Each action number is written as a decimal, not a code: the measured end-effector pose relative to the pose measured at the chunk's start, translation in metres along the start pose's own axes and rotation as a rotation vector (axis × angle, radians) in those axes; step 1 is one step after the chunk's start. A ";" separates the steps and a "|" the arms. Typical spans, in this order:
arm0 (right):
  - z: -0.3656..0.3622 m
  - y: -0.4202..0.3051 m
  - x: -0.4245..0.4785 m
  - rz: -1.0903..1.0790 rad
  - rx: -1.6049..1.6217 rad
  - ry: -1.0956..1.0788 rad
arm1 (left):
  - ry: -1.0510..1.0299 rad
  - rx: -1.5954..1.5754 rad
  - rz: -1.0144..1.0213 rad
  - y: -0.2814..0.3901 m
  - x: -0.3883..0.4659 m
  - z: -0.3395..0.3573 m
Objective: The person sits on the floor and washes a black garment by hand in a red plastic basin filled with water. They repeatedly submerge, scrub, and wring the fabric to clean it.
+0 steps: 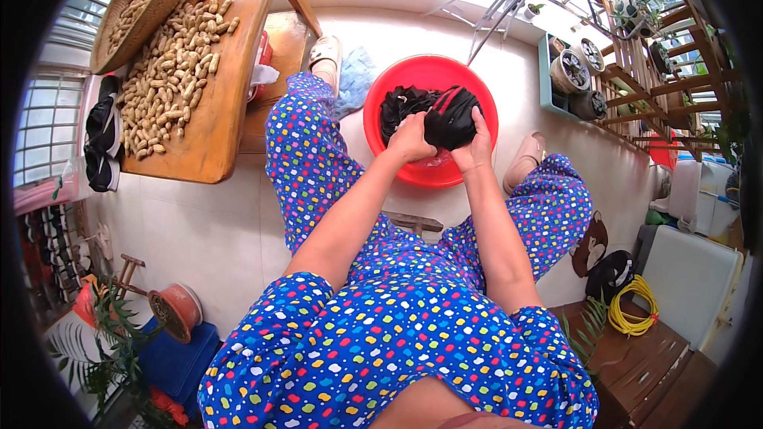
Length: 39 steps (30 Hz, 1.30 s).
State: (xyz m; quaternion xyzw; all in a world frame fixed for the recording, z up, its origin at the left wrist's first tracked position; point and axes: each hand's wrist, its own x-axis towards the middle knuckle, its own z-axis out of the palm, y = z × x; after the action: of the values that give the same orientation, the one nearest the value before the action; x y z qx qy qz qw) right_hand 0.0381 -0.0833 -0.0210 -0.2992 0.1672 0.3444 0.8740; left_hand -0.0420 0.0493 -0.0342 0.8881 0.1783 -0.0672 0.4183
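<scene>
A round red plastic basin (387, 158) stands on the tiled floor between my feet. Over it, both hands hold a bunched black cloth with red stripes (456, 122). My left hand (411, 138) grips its left edge, fingers curled. On the other side, my right hand (475, 146) cups the cloth from below, thumb up along its right side. More wet-looking black fabric (402, 104) lies in the basin behind my left hand. Some suds or water show at the basin's bottom, below the cloth. The fingertips under the cloth are hidden.
Peanuts (173, 65) are spread on a wooden table (220, 149) at the left, beside a woven tray (104, 53). A light blue cloth (354, 80) lies on the floor behind my left foot. Potted plants (570, 70) and a wooden rack stand at the right, with a coiled yellow hose (633, 316) lower down.
</scene>
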 end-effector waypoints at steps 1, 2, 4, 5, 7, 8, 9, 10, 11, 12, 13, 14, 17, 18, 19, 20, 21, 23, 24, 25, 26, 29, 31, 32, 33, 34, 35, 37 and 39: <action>0.010 -0.005 -0.004 -0.007 0.075 -0.041 | 0.096 -0.125 0.073 -0.008 0.005 0.009; 0.018 -0.010 -0.010 -0.004 0.114 -0.080 | 0.196 -0.248 0.145 -0.022 0.011 0.021; 0.024 -0.020 -0.016 -0.009 0.196 -0.153 | 0.230 -0.661 0.157 -0.026 0.024 0.025; 0.022 -0.024 -0.016 -0.030 0.181 -0.091 | 0.261 -0.916 0.156 -0.017 0.031 0.023; -0.003 -0.026 -0.004 -0.020 0.142 -0.009 | 0.290 -1.228 0.128 0.015 0.028 0.006; -0.009 -0.023 0.002 -0.007 0.128 0.024 | 0.198 -1.199 0.117 0.023 0.022 0.000; -0.014 -0.017 0.007 -0.039 0.094 0.044 | 0.106 -1.168 0.105 0.029 0.016 -0.003; -0.020 -0.015 0.012 -0.018 0.079 0.073 | 0.083 -1.061 0.200 0.030 0.017 0.006; -0.017 -0.010 0.014 0.015 0.062 0.098 | 0.079 -0.953 0.290 0.028 0.016 0.013; -0.015 -0.009 0.014 0.043 0.044 0.129 | 0.191 -0.581 0.381 0.042 0.006 0.015; -0.013 -0.007 0.014 0.092 0.011 0.113 | 0.172 -0.434 0.416 0.057 -0.004 0.016; -0.020 -0.005 0.017 0.188 0.065 0.019 | 0.157 -0.284 0.447 0.067 -0.012 0.016; -0.061 0.026 0.036 0.106 0.118 0.128 | 0.318 -0.104 0.449 0.072 -0.003 0.036; -0.062 0.029 0.035 0.027 0.141 0.129 | 0.384 -0.104 0.376 0.067 0.010 0.037; -0.063 0.034 0.034 0.010 0.131 0.286 | 0.410 -0.130 0.268 0.059 0.023 0.035; -0.029 0.038 0.023 0.005 0.125 0.432 | 0.444 -0.140 0.156 0.047 0.034 0.028; -0.009 0.037 0.011 0.008 0.148 0.408 | 0.422 -0.097 0.076 0.041 0.040 0.021; -0.011 0.029 0.010 -0.017 0.088 0.426 | 0.406 -0.053 0.070 0.044 0.042 0.026; -0.009 0.023 0.007 -0.010 0.094 0.401 | 0.402 -0.077 0.126 0.055 0.034 0.027; -0.006 0.019 0.006 0.011 0.109 0.427 | 0.382 -0.064 0.147 0.061 0.025 0.032; -0.025 0.018 0.016 0.013 0.131 0.350 | 0.354 -0.057 0.182 0.070 0.017 0.037; -0.070 0.021 0.034 0.094 0.239 -0.149 | 0.295 -0.021 0.358 0.091 -0.006 0.032; -0.028 0.016 0.011 0.100 0.157 0.102 | 0.339 -0.083 0.214 0.068 0.012 0.034; 0.004 0.012 -0.002 0.072 0.069 0.368 | 0.367 -0.116 0.094 0.053 0.023 0.029; 0.007 0.010 -0.005 0.059 0.093 0.326 | 0.353 -0.133 0.006 0.048 0.030 0.021; 0.010 0.005 -0.005 0.041 0.110 0.271 | 0.338 -0.148 -0.081 0.043 0.038 0.014; 0.021 -0.002 -0.012 0.040 0.144 0.173 | 0.363 -0.374 -0.088 0.027 0.054 0.016; 0.022 -0.027 -0.022 -0.045 0.102 -0.092 | 0.214 -1.180 -0.208 0.035 0.064 -0.002; -0.006 -0.021 -0.016 -0.049 -0.153 -0.120 | 0.098 -1.363 -0.208 0.064 0.061 -0.028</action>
State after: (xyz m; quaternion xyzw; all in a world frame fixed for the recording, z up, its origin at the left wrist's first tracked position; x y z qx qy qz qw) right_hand 0.0413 -0.1075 -0.0091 -0.3480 0.0802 0.3518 0.8653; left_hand 0.0375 0.0489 0.0131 0.4074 0.2838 0.0602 0.8659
